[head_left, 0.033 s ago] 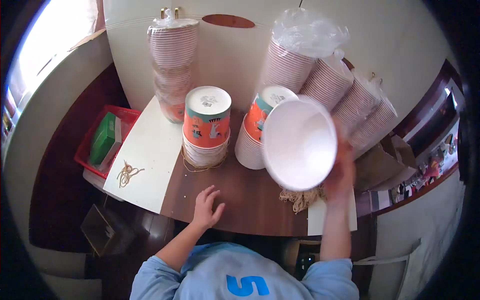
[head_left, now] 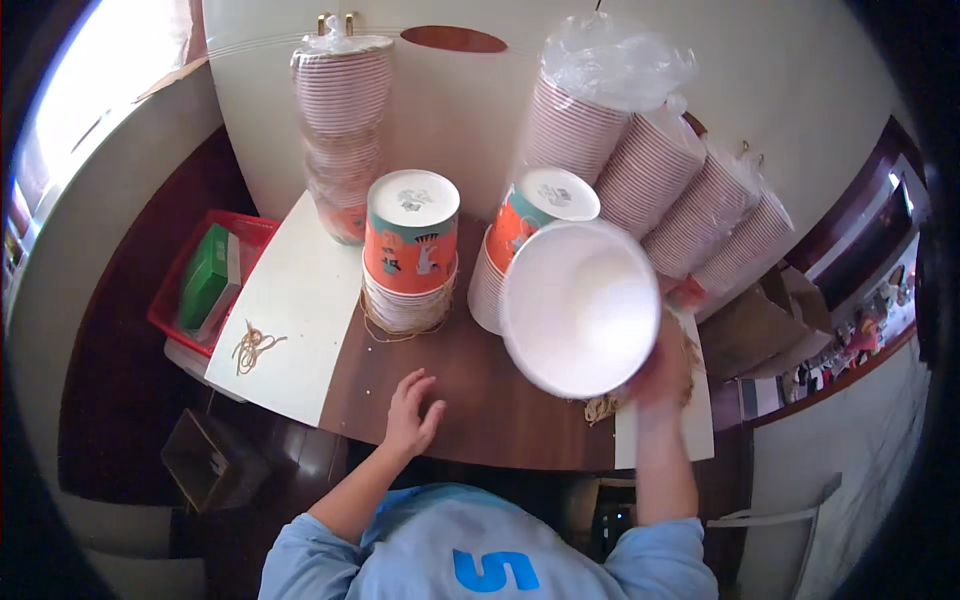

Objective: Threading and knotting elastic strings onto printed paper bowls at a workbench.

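Note:
A large white paper tub [head_left: 580, 308] is tilted in the air, its white inside facing me. My right hand [head_left: 660, 365] grips it from the right, with the fingers mostly hidden behind it. My left hand [head_left: 413, 412] hangs over the near edge of the brown tabletop, fingers apart and holding nothing. Beyond it, upside down, stands a stack of orange and green printed paper tubs [head_left: 412, 235] with twine [head_left: 375, 325] around its lower part. A second upside-down stack [head_left: 548, 200] is partly covered by the held tub. Beneath my right hand lies a bundle of twine [head_left: 602, 408].
Plastic-wrapped stacks of tubs stand at the back left [head_left: 343, 110] and lean at the back right [head_left: 655, 165]. A loose coil of twine [head_left: 257, 345] lies on the white left part of the table. Left of it is a red basket [head_left: 262, 232] with a green box [head_left: 207, 270].
My right hand has brought the paper tub a little left and nearer to me, showing more of the stack behind it. The left hand has hardly moved.

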A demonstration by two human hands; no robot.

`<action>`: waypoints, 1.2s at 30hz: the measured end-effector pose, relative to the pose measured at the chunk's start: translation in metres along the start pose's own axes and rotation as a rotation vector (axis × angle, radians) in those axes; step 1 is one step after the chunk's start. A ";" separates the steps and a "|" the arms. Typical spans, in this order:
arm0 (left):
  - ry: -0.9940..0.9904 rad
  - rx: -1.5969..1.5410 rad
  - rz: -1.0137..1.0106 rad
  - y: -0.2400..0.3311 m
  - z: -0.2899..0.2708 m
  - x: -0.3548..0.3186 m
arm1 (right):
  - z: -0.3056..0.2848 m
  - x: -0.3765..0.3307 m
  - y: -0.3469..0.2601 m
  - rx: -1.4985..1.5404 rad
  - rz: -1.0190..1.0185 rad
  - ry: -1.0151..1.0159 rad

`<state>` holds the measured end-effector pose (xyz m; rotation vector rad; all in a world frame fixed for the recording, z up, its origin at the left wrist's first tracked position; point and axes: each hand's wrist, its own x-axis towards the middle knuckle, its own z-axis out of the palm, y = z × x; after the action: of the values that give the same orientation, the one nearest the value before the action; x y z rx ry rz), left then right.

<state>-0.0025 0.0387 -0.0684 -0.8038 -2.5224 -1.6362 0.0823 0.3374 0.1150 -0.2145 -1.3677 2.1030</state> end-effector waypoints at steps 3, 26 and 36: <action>0.060 -0.247 0.061 0.018 -0.007 0.012 | -0.040 -0.033 0.090 0.226 0.466 -0.064; -0.118 -0.277 -0.308 0.086 -0.040 0.010 | -0.095 0.007 0.087 -1.731 -0.240 -0.390; 0.000 -0.258 -0.218 0.080 -0.061 -0.012 | -0.097 0.033 0.078 -1.466 -0.245 -0.273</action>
<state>0.0275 0.0070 0.0232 -0.5569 -2.5082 -2.0607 0.0674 0.4093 0.0091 -0.3003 -2.6703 0.5912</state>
